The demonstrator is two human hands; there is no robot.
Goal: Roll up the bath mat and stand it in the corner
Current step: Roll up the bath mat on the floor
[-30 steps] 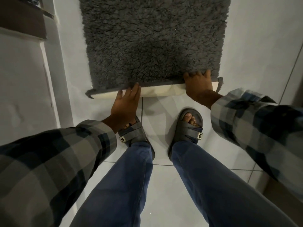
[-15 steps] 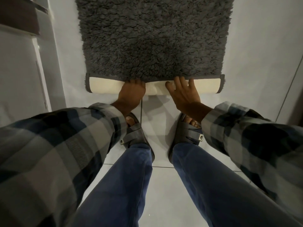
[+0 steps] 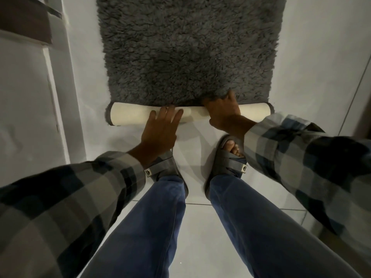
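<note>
Only small unreadable sandal (image 3: 160,169) tag (image 3: 148,172).

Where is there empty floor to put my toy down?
Bare tile lies right of the mat, out to the grout line, and in a narrower strip left of it, by the door frame. It is crowded at the roll, where the left hand, right hand and sandals sit.

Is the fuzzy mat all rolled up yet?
No, only started. The bath mat has a short cream roll at its near edge under both hands; the grey rest lies flat on the floor.
</note>
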